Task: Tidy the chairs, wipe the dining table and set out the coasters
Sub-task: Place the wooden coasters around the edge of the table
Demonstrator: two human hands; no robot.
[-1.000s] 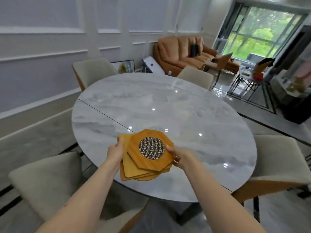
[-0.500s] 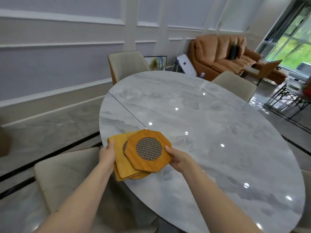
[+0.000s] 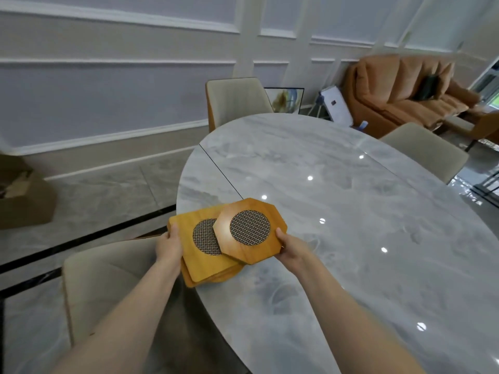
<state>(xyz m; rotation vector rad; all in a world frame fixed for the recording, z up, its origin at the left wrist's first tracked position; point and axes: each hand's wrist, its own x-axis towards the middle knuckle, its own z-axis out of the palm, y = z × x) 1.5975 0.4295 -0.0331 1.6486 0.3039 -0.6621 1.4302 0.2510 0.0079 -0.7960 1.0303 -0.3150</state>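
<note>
Pale panelled walls close off the far side of the room, with a tan leather sofa [image 3: 402,90] in the right corner and a framed picture [image 3: 286,99] leaning on the floor against the wall. A grey marble counter [image 3: 351,211], round-edged and glossy with ceiling lights reflected in it, fills the middle. Beige chairs stand around it: one chair [image 3: 235,99] at the far side, a second chair [image 3: 424,149] to the right, and a near chair [image 3: 108,279] on the left, just below the person's arms. A cardboard box [image 3: 24,195] sits on the floor at the left edge.

Over the near left rim of the counter the person holds a stack of wooden coasters [image 3: 205,255]. The left hand [image 3: 168,245] has its grip closed on the stack's left edge, thumb on top. The right hand [image 3: 290,245] pinches the top coaster [image 3: 251,230], an octagonal piece with a round woven mesh centre, thumb on its right edge. That top coaster is shifted to the right of the stack and overlaps it, uncovering the mesh centre of the square one beneath. I cannot tell whether the stack touches the counter.
</note>
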